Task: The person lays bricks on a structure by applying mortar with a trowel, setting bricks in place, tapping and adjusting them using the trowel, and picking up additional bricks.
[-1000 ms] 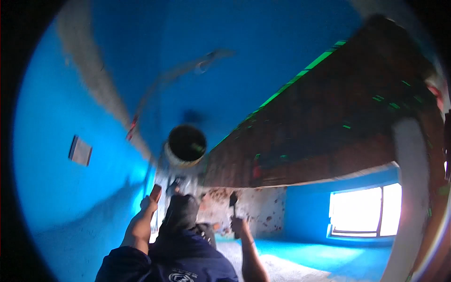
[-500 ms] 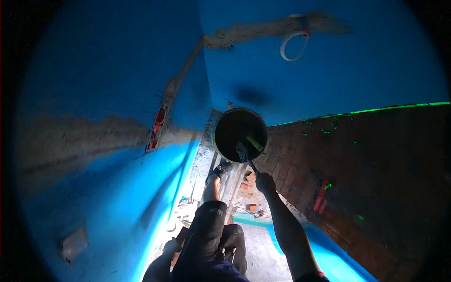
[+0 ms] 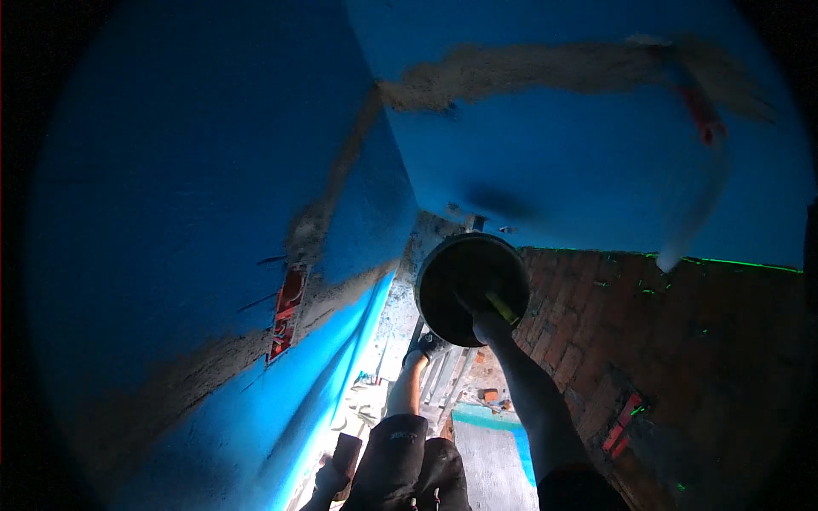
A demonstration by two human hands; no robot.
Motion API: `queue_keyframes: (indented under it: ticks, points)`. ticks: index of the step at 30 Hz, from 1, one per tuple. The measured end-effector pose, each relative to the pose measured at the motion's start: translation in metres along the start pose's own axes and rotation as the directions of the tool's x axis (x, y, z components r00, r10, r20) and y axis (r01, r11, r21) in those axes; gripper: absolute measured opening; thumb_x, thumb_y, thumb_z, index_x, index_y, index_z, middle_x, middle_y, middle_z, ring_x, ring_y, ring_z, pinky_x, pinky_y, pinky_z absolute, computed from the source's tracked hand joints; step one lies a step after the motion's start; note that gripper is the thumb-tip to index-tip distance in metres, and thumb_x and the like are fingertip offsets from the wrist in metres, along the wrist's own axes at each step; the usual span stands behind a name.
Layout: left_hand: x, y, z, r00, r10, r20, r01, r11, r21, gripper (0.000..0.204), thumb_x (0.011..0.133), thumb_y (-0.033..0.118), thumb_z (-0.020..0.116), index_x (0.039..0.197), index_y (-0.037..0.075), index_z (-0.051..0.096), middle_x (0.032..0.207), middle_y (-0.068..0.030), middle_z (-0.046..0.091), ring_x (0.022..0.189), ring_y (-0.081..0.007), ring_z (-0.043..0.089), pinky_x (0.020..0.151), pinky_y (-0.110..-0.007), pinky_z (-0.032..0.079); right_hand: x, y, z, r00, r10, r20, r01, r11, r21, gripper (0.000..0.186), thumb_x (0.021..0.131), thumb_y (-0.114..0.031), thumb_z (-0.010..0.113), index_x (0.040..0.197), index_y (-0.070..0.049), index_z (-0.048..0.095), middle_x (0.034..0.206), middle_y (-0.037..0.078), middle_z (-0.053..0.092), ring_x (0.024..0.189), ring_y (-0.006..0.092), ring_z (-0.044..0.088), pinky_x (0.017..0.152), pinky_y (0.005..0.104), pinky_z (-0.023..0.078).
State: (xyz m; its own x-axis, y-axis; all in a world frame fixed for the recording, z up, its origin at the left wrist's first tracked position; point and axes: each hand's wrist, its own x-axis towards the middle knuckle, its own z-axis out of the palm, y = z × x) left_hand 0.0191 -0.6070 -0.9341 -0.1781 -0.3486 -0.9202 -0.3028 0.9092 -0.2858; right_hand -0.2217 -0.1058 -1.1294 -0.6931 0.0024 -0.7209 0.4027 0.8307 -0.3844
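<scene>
A round dark bucket (image 3: 421, 294) stands ahead of me, just below the blue wall. My right hand (image 3: 492, 329) reaches over its near rim, closed around the handle of a trowel (image 3: 464, 298); the blade is barely visible in the dark inside. A yellow-green stick-like piece (image 3: 503, 307) leans in the bucket beside that hand. Low on the left, my left hand (image 3: 325, 479) is in deep shadow, closed on a brown, flat, board-like piece (image 3: 346, 456). My leg in dark trousers (image 3: 396, 447) ends in a dark shoe (image 3: 432, 344) near the bucket.
Metal ladder-like rails (image 3: 446, 375) run beneath the bucket. Blue walls (image 3: 213, 170) carry a rough grey plaster strip (image 3: 545, 70) and a red wall box (image 3: 286, 315). A brick wall (image 3: 579, 332) with a green line along its top stands right; a pale tube (image 3: 705, 204) hangs above it.
My right hand has gone from outside the near rim into the bucket, lowering the trowel inside. The view has shifted, so the bucket appears farther right and lower.
</scene>
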Motion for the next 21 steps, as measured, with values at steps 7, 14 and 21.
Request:
queue_keyframes:
  ticks: [7, 14, 21]
  points:
    - [0.001, 0.007, -0.018, 0.999, -0.036, -0.034, 0.035, 0.999, -0.039, 0.072, 0.063, 0.038, 0.077, 0.119, 0.004, 0.048, 0.107, -0.0227, 0.066, 0.1, -0.0399, 0.065, 0.084, -0.048, 0.053, -0.021, -0.011, -0.057, 0.99, -0.107, -0.092, 0.118, 0.985, 0.128, 0.037, 0.098, -0.029, 0.042, 0.132, -0.016, 0.049, 0.113, 0.022, 0.064, 0.094, 0.0323, 0.064, 0.086, 0.0399, 0.048]
    - [0.007, 0.066, -0.08, 0.977, 0.152, -0.152, -0.165, 0.983, -0.078, 0.062, 0.069, 0.04, 0.074, 0.113, 0.006, 0.046, 0.1, -0.0216, 0.067, 0.092, -0.0436, 0.064, 0.08, -0.05, 0.052, -0.068, 0.046, -0.062, 0.988, 0.126, 0.088, -0.139, 0.978, 0.155, 0.056, 0.098, -0.054, 0.033, 0.107, -0.008, 0.065, 0.097, 0.02, 0.068, 0.09, 0.0355, 0.065, 0.083, 0.0457, 0.048]
    - [0.001, 0.125, -0.137, 0.815, 0.392, -0.427, -0.579, 0.585, -0.568, 0.062, 0.056, 0.024, 0.079, 0.107, -0.001, 0.056, 0.104, -0.0192, 0.063, 0.098, -0.0328, 0.059, 0.088, -0.04, 0.047, -0.204, 0.03, -0.004, 0.983, 0.008, -0.181, 0.111, 0.761, 0.64, 0.056, 0.097, -0.055, 0.043, 0.067, -0.011, 0.056, 0.054, 0.003, 0.051, 0.049, 0.0163, 0.051, 0.049, 0.0313, 0.039]
